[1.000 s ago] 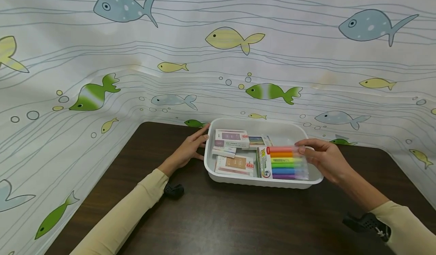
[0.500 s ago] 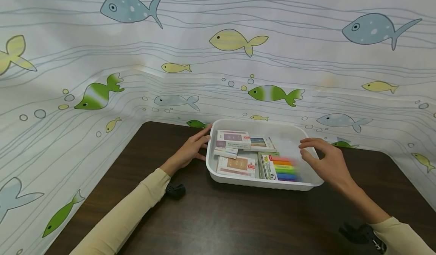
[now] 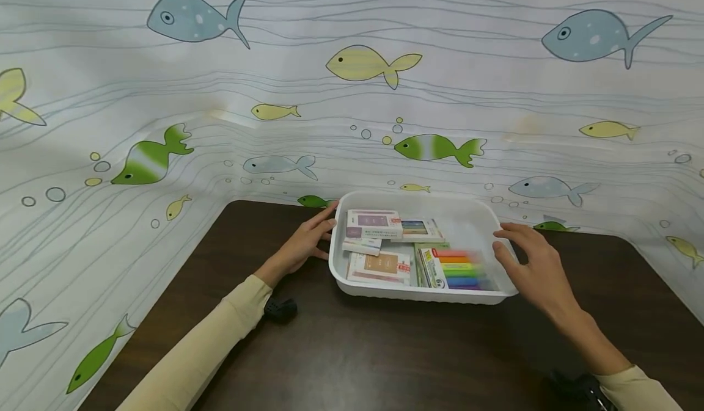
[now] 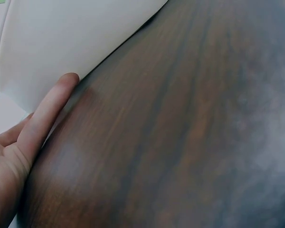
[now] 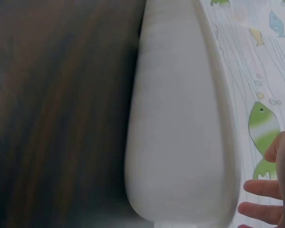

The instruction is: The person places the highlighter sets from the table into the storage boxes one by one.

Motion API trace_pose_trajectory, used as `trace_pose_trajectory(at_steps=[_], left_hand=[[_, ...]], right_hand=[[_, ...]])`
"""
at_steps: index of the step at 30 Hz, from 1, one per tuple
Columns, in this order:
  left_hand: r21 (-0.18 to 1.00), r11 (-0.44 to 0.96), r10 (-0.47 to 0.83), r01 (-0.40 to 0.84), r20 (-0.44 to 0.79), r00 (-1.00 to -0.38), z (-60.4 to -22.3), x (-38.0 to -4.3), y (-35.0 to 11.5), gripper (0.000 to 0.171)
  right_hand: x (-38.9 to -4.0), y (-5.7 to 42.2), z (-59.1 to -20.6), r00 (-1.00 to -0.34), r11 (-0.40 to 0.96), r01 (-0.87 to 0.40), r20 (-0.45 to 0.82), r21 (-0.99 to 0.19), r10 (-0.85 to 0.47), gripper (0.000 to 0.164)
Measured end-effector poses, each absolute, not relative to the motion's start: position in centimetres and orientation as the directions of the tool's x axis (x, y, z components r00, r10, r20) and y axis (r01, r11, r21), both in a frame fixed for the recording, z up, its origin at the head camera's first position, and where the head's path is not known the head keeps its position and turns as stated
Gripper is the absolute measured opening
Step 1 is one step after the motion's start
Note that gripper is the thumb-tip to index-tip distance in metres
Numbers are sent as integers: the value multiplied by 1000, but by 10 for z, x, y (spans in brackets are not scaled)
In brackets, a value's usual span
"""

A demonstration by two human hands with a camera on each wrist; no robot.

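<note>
A white plastic basket (image 3: 420,293) stands near the back of the table in the head view. Straight fingers of my left hand (image 3: 299,244) touch its left side; in the left wrist view one finger (image 4: 52,104) lies against the basket's wall (image 4: 80,38). My right hand (image 3: 536,270) is at the right rim, fingers relaxed and holding nothing. Closest to it inside lies a clear pack of rainbow-coloured markers (image 3: 459,270). To the left are a purple-labelled box (image 3: 374,223), a small white box (image 3: 362,245), a brown-labelled box (image 3: 382,266) and a flat box with coloured stripes (image 3: 420,231).
The dark wooden table (image 3: 341,356) runs in front of the basket and to both sides. A fish-patterned sheet (image 3: 451,105) rises right behind the basket and at both sides. Black wrist devices (image 3: 280,309) sit at the sleeves.
One second ago my right hand pinched the right end of the marker pack. It has let go, and the pack lies lower in the basket. The right hand has shifted right to the rim.
</note>
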State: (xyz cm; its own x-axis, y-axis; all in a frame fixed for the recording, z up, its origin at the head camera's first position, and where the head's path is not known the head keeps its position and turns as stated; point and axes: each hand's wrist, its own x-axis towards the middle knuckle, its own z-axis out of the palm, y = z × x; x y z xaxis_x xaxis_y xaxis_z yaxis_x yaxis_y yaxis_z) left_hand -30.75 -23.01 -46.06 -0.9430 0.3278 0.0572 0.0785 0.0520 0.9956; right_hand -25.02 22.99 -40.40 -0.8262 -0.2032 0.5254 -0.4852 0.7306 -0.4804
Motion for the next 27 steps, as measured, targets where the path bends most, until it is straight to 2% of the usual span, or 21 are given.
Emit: trace_pose_trajectory(at_steps=[4, 12, 20, 24, 27], left_hand=[[995, 53, 304, 83, 63, -950, -458, -305, -241, 61], [995, 59, 298, 86, 65, -952, -453, -303, -246, 65], [990, 141, 281, 15, -25, -959, -454, -293, -253, 73], [965, 253, 304, 62, -18, -953, -442, -286, -257, 77], [822, 521, 311, 230, 69, -948, -432, -279, -258, 80]], right_hand=[[-257, 223, -399, -809, 769, -503, 527, -394, -259, 45], [-267, 222, -401, -821, 846, -482, 454, -229, -346, 62], [-261, 230, -411, -890, 898, -415, 272, -147, -367, 83], [-263, 234, -411, -902, 904, -407, 213, -132, -375, 88], [-265, 236, -409, -899, 905, -412, 208, -107, -385, 90]])
